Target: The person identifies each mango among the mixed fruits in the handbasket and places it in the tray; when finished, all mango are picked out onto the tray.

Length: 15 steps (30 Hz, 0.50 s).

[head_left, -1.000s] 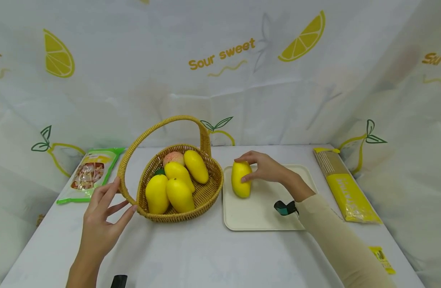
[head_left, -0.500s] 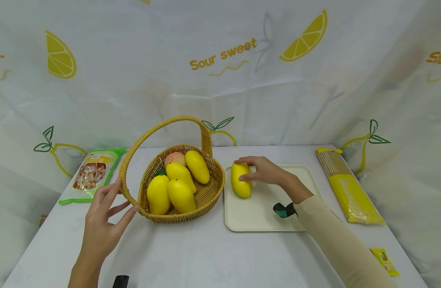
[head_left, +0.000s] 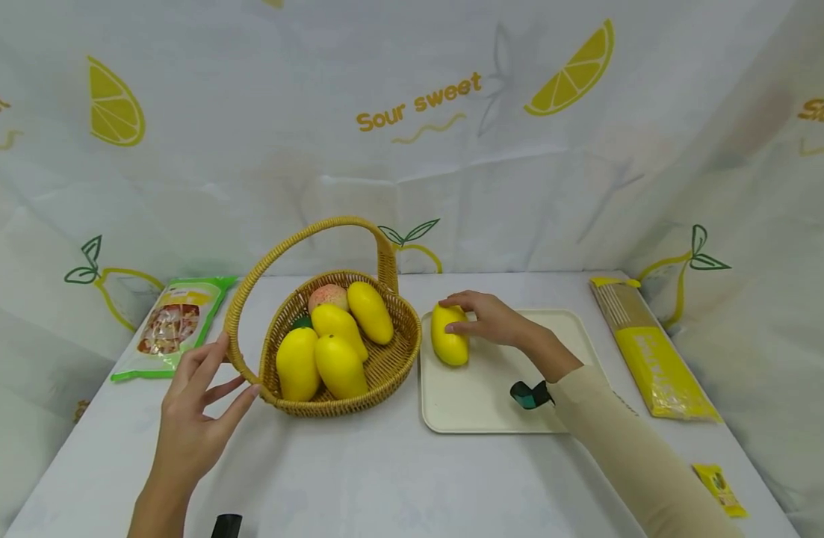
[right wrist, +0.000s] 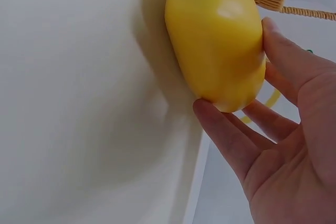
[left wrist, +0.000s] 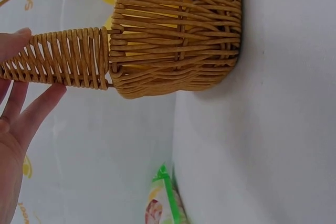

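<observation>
Mango (head_left: 450, 347), smooth yellow, right of frame centre, held by right grip (head_left: 488, 319); left grip (head_left: 195, 415) pinches one basket (head_left: 344, 408) containing four mangoes (head_left: 341, 368), one peach (head_left: 328, 298).

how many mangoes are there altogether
5 mangoes: one mango at the left side of the tray, and four in the basket: front left, front right, middle and back right. More could be hidden underneath.

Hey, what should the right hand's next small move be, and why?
Perhaps the right hand should gently settle the mango on the tray and ease its grip: it holds the mango at the tray's left end, with bare tray beside it.
</observation>
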{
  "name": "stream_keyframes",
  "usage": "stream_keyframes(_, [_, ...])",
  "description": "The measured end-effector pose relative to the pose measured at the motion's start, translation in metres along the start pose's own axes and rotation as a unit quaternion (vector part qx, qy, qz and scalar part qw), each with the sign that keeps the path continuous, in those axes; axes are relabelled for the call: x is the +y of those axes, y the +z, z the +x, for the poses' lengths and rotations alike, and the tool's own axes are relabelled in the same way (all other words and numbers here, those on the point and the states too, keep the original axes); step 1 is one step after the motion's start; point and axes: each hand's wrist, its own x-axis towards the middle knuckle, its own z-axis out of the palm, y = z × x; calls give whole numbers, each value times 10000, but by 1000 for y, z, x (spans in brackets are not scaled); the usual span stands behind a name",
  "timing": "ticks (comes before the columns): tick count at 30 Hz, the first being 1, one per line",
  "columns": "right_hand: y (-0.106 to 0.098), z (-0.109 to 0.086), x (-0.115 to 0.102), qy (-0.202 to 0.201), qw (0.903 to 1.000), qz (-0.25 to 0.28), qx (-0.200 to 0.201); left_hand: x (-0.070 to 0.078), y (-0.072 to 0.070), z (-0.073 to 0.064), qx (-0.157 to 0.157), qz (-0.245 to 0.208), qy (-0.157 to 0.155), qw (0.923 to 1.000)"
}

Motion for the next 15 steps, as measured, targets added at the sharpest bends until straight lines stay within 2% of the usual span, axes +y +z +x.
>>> stream_keyframes(3, [0, -1, -1, -1, 10000, -71, 40, 0, 0, 0, -22, -9, 12, 10000])
stream_keyframes(9, [1, -1, 0, -34, 10000, 14, 71, 0, 0, 1, 39, 29, 224, 9997])
stream_keyframes(15, [2, -1, 3, -6, 9999, 30, 107, -1, 0, 1, 44, 56, 200, 9998])
